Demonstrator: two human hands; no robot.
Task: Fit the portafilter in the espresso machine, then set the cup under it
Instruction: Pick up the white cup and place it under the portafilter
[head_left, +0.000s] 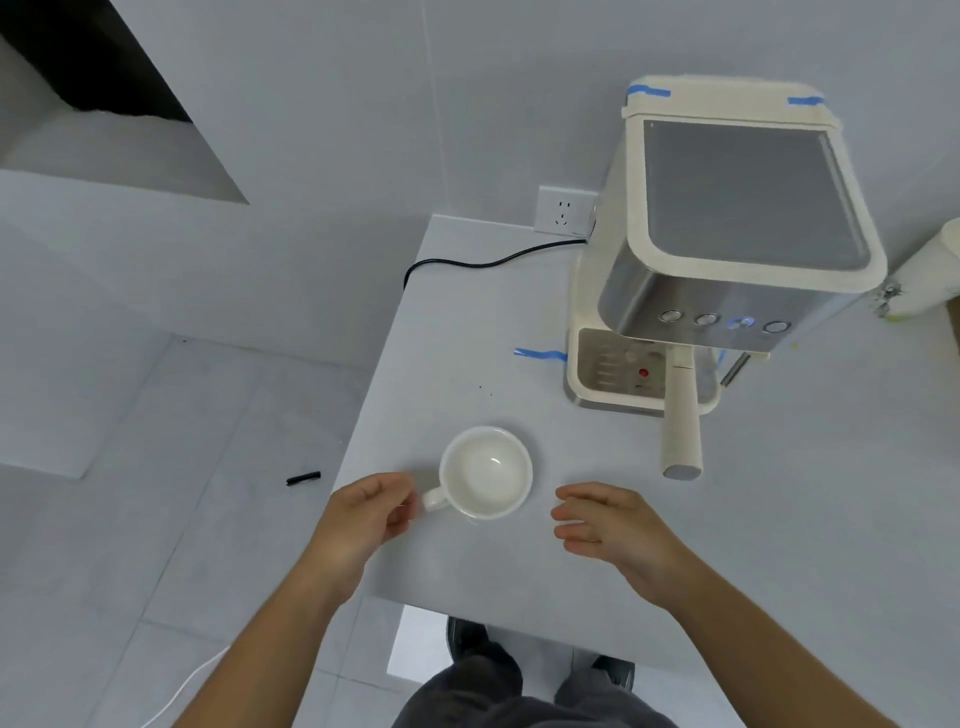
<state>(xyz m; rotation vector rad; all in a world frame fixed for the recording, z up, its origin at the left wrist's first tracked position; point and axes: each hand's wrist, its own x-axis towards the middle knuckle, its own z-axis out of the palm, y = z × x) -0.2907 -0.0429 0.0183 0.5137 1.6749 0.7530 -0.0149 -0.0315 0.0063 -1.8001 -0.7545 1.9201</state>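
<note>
A cream and steel espresso machine (727, 249) stands at the back right of the grey table. The portafilter's cream handle (681, 415) sticks out toward me from under the machine's head; its basket end is hidden below the head. A white empty cup (485, 473) sits on the table to the left of the machine, its handle pointing left. My left hand (363, 512) is closed around that handle with thumb and fingers. My right hand (613, 525) hovers to the right of the cup, fingers loosely apart, holding nothing.
A black power cord (467, 262) runs from the wall socket (563, 213) across the table's back. Blue tape (540, 355) marks the table beside the machine's drip tray (608, 371). A white roll (930, 270) lies at the far right. The table's left edge (363, 410) drops to the floor.
</note>
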